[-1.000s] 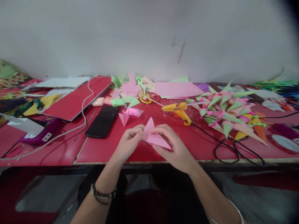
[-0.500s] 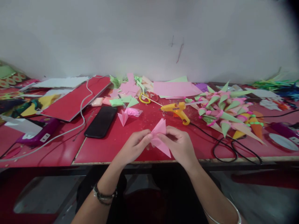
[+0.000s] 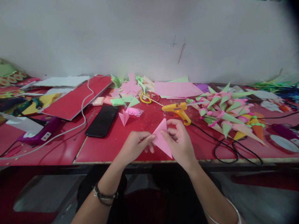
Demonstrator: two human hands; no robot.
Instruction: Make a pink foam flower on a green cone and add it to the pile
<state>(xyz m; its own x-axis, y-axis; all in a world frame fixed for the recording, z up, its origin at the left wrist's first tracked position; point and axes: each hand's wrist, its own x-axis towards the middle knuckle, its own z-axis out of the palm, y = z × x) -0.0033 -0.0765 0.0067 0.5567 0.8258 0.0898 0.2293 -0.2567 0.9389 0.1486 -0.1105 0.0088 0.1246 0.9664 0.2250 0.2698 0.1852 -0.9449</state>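
A folded pink paper triangle [image 3: 163,140] is held just above the front of the red table. My left hand [image 3: 137,144] pinches its left corner between thumb and fingers. On its right side, my right hand [image 3: 178,143] grips it, the thumb lying over the front face and the other fingers behind. Beyond my hands lies a yellow hot glue gun [image 3: 177,111]. A pleated pink paper piece [image 3: 124,117] stands to the left, beside a pink packet [image 3: 135,112].
A black phone [image 3: 102,121] lies left of my hands. Scissors [image 3: 146,98] rest behind, near pink sheets [image 3: 176,89]. At right sits a heap of green and pink paper cones [image 3: 224,109], with a black cord [image 3: 225,160] looping in front. A red board [image 3: 78,98] lies at left.
The pink paper's layers now lie flatter together, showing one smooth triangle. My right fingers have lifted and curled behind it, while my left fingers have loosened slightly below the corner.
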